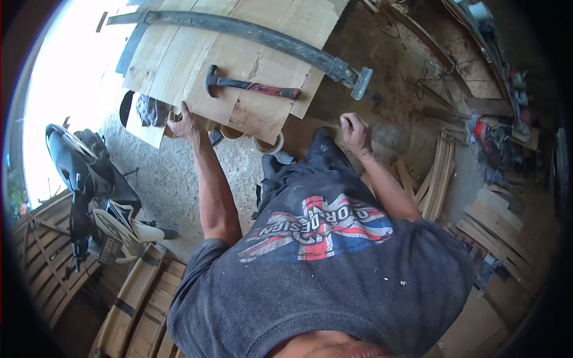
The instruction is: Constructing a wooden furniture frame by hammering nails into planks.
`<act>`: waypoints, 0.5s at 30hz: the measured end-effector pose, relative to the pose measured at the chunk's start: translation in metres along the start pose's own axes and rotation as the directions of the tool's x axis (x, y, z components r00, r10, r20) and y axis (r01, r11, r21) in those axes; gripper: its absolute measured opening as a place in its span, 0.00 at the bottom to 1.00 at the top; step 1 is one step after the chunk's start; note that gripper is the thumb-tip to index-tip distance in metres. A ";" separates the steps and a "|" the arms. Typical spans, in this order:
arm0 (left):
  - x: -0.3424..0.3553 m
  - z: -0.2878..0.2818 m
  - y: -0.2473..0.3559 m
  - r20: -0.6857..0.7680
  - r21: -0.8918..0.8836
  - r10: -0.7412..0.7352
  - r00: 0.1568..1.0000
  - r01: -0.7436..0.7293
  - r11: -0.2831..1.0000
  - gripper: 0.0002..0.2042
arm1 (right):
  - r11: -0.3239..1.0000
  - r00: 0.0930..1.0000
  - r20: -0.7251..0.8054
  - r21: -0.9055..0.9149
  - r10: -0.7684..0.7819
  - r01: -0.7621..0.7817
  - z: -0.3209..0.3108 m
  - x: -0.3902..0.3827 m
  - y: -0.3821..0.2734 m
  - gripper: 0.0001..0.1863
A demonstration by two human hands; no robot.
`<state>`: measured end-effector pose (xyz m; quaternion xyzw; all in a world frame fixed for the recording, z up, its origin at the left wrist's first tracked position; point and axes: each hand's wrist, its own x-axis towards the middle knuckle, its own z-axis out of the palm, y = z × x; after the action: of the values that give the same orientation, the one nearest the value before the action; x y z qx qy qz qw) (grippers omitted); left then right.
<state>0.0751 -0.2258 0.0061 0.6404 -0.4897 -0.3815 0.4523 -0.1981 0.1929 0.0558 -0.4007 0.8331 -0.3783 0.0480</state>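
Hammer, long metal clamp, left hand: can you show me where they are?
Hammer point(252, 86), head view: on its handle.
Metal clamp point(243, 29), head view: on its long bar.
Left hand point(186, 126), head view: on its middle.

Hammer point(253, 87) sits on the boards point(179, 65) around 11 o'clock, clamp point(256, 34) lying across them just past it. Motorbike point(98, 185)'s at 9, wood strips point(436, 179) at 3, probably on the floor.

Pale block letters point(323, 224) run across the front of the dark shirt point(352, 292), over a red, white and blue flag print point(315, 253); at the left, a small plate point(109, 250) on the motorbike point(89, 173) shows dark marks too small and blurred to read.
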 end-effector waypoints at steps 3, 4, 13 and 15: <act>-0.070 0.050 0.080 0.124 0.104 0.418 0.900 -0.431 0.896 0.25 | 0.820 0.822 -0.126 -0.080 0.555 -0.566 -0.011 -0.023 0.133 0.20; -0.083 0.061 0.099 0.275 0.135 0.530 0.802 -0.579 0.804 0.23 | 0.848 0.854 -0.133 -0.119 0.502 -0.517 -0.006 -0.016 0.161 0.23; -0.213 0.261 0.152 0.681 -0.626 0.483 -0.551 -0.780 -0.006 0.43 | 0.986 0.990 0.063 0.101 0.128 -0.134 0.085 0.030 0.296 0.21; -0.211 0.275 0.151 0.542 -0.765 0.457 -0.705 -0.639 -0.078 0.35 | 0.935 0.942 0.048 0.115 0.334 -0.337 0.111 0.034 0.288 0.18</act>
<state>-0.2723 -0.0939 0.0768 -0.2961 -0.9378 -0.1358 0.1199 -0.3606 0.2164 -0.2078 -0.2544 0.8639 -0.4089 0.1475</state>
